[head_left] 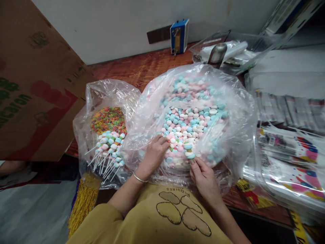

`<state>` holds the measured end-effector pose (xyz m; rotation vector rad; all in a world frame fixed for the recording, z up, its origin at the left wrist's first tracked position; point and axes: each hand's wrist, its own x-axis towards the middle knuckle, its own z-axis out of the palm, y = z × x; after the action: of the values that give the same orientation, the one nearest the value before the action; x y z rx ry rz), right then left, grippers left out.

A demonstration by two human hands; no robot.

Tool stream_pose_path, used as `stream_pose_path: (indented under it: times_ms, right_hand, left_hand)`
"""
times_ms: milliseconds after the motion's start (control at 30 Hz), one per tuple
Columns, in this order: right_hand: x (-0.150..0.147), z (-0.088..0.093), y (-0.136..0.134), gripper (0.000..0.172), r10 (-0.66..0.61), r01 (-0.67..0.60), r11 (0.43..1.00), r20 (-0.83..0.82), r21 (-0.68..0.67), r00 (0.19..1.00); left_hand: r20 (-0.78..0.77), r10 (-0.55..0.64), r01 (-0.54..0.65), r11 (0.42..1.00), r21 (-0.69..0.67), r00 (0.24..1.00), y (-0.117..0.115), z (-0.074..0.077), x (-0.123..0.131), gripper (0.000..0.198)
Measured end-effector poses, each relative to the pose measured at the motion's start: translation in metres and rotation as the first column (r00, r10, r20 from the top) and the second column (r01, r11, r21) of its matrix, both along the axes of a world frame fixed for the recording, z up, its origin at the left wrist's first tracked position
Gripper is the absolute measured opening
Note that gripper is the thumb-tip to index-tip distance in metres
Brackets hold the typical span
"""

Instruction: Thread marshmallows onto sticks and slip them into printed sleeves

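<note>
My right hand (201,173) pinches the lower end of a marshmallow stick (188,150), stacked with blue, white and orange-green pieces. My left hand (157,149) has its fingers curled together at the near left edge of a heap of marshmallows (185,122) in pale blue, pink and white. Whatever those fingertips hold is hidden. A large clear plastic bag (149,98), opened wide, surrounds the heap. Several small orange and green pieces lie among the marshmallows close to my left fingers.
To the left, a second clear bag (96,91) contains colourful rings (109,120) and finished-looking sticks (110,145). A cardboard box (38,101) stands beyond it. Printed packets (291,149) lie at right; behind them is a clear tray (243,64). A blue box (179,37) stands by the wall.
</note>
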<state>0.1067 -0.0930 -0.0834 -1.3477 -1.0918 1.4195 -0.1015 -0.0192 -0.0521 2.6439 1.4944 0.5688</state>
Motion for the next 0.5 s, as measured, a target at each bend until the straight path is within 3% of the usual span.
stream_pose_path:
  times_ms: [167,333,433,500]
  right_hand:
    - [-0.0025,0.0022,0.001,0.04,0.035,-0.036,0.999,0.025,0.02,0.999]
    - [-0.0028,0.0024,0.0022,0.04,0.075,-0.077,0.996,0.045,0.034,0.996]
    - [-0.0027,0.0046,0.0023,0.039,0.097,-0.099,0.994,0.045,0.037,0.994]
    - [-0.0031,0.0072,0.0018,0.04,0.128,-0.129,0.991,0.029,0.032,0.991]
  left_hand:
    - [0.075,0.167,-0.166,0.986,-0.021,0.983,-0.0077,-0.0029,0.0034,0.012]
    - [0.117,0.108,-0.11,0.994,0.007,0.987,-0.0097,-0.0061,0.0045,0.012]
    - [0.275,0.111,-0.109,0.994,-0.023,0.955,-0.011,-0.0022,0.007,0.01]
    - [0.456,0.188,-0.134,0.98,-0.149,0.87,-0.0116,0.0019,0.0101,0.005]
